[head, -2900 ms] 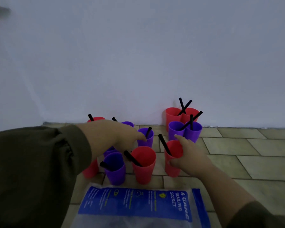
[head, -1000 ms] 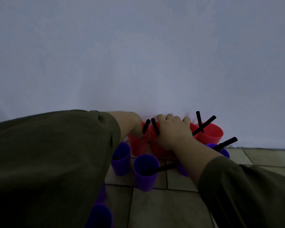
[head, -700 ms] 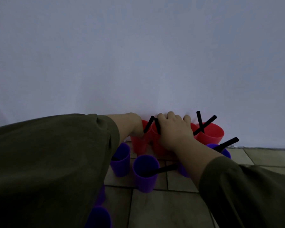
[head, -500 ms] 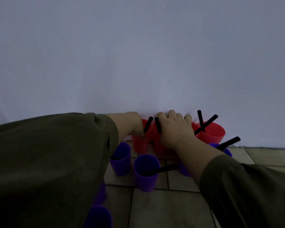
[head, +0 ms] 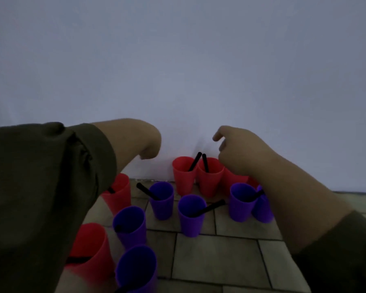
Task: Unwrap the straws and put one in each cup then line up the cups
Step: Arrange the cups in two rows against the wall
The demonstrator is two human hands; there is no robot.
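My left sleeve (head: 40,197) fills the lower left and covers part of two red cups: the near one (head: 89,248), whose black straw (head: 77,260) shows only as a dark bar at the rim, and another (head: 118,193) behind it with just a stub of straw showing. My left hand (head: 144,142) is raised off the cups with its fingers curled under and out of sight, so I cannot tell how far it is closed; it grips nothing I can see. Below, the nearest purple cup (head: 135,269) is cut by the bottom edge.

Against the wall (head: 182,70), two red cups (head: 184,174) stand touching, their straws (head: 195,161) crossing near the tips. My right hand (head: 239,151) hovers above them, loosely open and empty, and my forearm hides most of the red cups farther right and part of a purple pair (head: 243,201).

Half a second ago both hands were clamped on those two red cups at the wall; now both have let go and lifted, and the cups stand on the tiled floor (head: 216,259) by themselves.

I count six purple cups and at least five red ones in view. Eight straws are visible in part; the dim light blurs the rest.
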